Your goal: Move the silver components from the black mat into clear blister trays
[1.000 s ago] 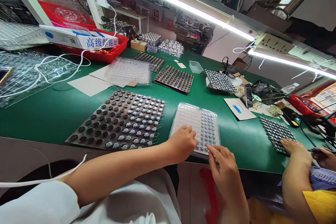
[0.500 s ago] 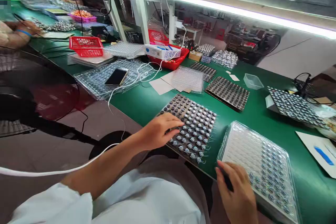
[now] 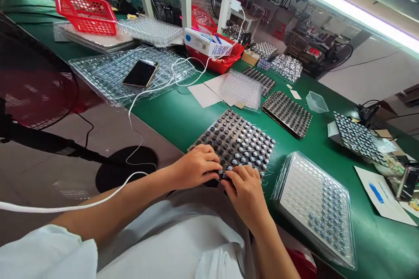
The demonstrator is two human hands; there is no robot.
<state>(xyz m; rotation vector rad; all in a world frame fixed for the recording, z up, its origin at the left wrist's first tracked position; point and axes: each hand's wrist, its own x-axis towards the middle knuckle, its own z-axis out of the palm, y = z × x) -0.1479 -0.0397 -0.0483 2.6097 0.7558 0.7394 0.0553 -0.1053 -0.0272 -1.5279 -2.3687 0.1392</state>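
A flat board [image 3: 233, 137] lies on the bench in front of me, with rows of small round components standing on it. Those on its right side are silver-topped, with thin wires sticking out; those on the left are dark. Over the near edge of the board, my left hand [image 3: 199, 166] has thumb and fingers drawn together; what sits between them is hidden. My right hand [image 3: 248, 189] meets it there, its thumb and forefinger closed at a small round component [image 3: 225, 174]. To the right, a clear plastic tray [image 3: 301, 187] on a stack holds similar components along its right side.
A second dark board [image 3: 288, 113] and a clear tray sheet [image 3: 242, 89] lie beyond. A phone [image 3: 141, 73] rests on clear trays at left, near a white cable [image 3: 131, 113]. Red baskets [image 3: 87, 12] stand behind. A fan stand [image 3: 65, 148] is on the floor at left.
My right hand has moved left from beside the clear tray to the board's near edge, joining my left hand. My left hand has shifted slightly toward me. The camera view has tilted.
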